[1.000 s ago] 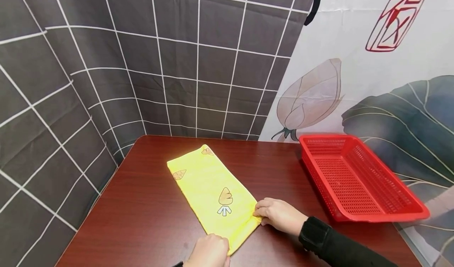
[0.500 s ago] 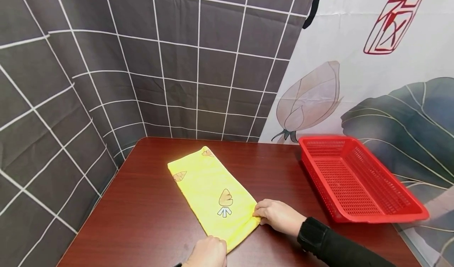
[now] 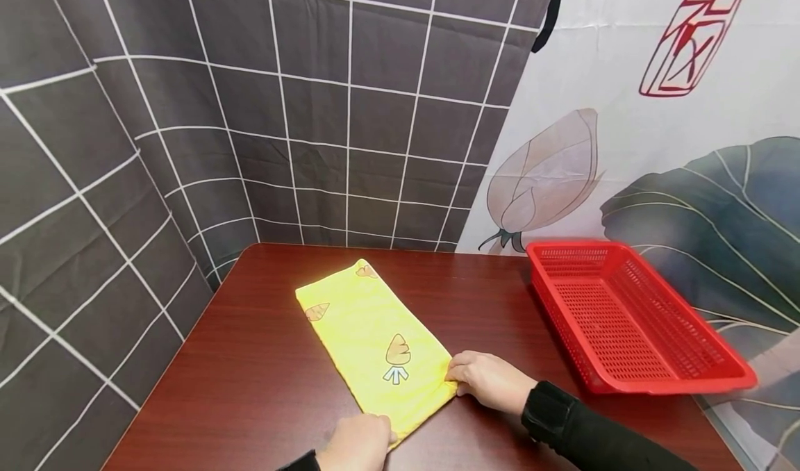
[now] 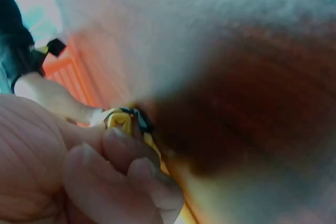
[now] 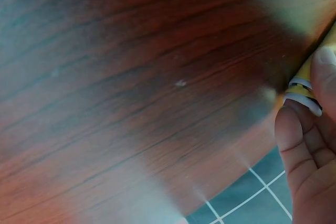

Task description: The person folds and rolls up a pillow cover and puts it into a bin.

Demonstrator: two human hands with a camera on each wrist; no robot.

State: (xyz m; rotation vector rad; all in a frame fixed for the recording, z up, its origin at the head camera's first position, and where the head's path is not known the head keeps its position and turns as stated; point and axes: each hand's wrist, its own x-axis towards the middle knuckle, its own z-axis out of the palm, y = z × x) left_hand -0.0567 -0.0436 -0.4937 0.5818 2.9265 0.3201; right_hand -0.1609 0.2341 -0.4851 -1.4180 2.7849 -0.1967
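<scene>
A folded yellow towel [image 3: 369, 332] with carrot prints lies slantwise on the dark wooden table [image 3: 262, 374]. My left hand [image 3: 356, 444] pinches its near corner at the bottom of the head view; the left wrist view shows curled fingers [image 4: 126, 166] on the yellow edge [image 4: 119, 120]. My right hand [image 3: 487, 379], in a black sleeve, pinches the towel's near right corner. In the right wrist view, thumb and fingertips [image 5: 307, 129] close on the yellow hem [image 5: 302, 85].
A red mesh plastic basket [image 3: 631, 318] with nothing in it sits at the table's right side, overhanging the edge. Grey tiled cloth hangs behind and to the left; a lotus print curtain [image 3: 656, 144] hangs at the right.
My left hand has slid slightly left and toward me along the towel's near corner. The right hand and the towel stay as they were.
</scene>
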